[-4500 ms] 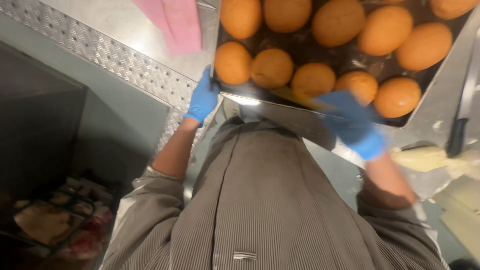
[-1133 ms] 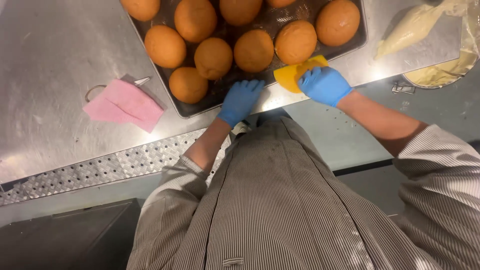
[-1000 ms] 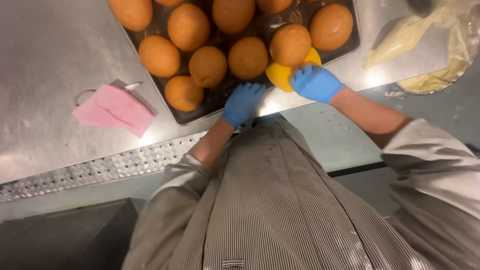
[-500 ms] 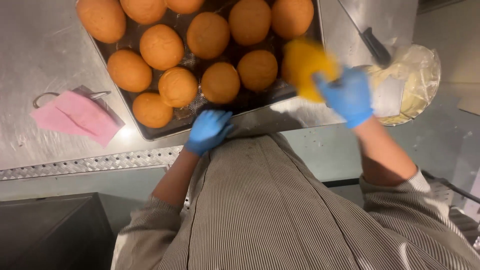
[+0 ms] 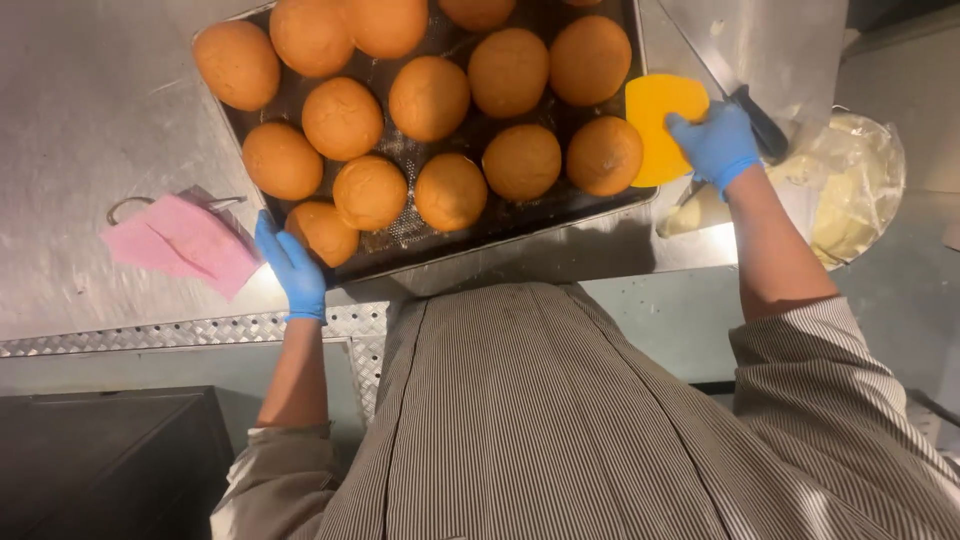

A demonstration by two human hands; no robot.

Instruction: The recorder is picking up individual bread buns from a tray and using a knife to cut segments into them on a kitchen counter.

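Observation:
A dark perforated baking tray point(image 5: 520, 222) holds several round golden-brown buns point(image 5: 430, 97) on a steel table. My left hand point(image 5: 290, 265), in a blue glove, grips the tray's near left corner beside a bun. My right hand point(image 5: 715, 142), also gloved in blue, holds a flat yellow plastic scraper point(image 5: 660, 120) at the tray's right edge, its edge against the rightmost bun point(image 5: 604, 155). My striped jacket fills the lower part of the view.
A pink face mask point(image 5: 185, 240) lies on the steel table point(image 5: 90, 120) left of the tray. At the right, a dark-handled knife point(image 5: 762, 125) rests near a clear bag of pale dough point(image 5: 850, 185). A ribbed metal edge point(image 5: 150, 332) runs along the table front.
The view has swung and the tray now sits turned. My right hand lifted the yellow scraper from the front edge round to the tray's right side. My left hand slid to the tray's left corner.

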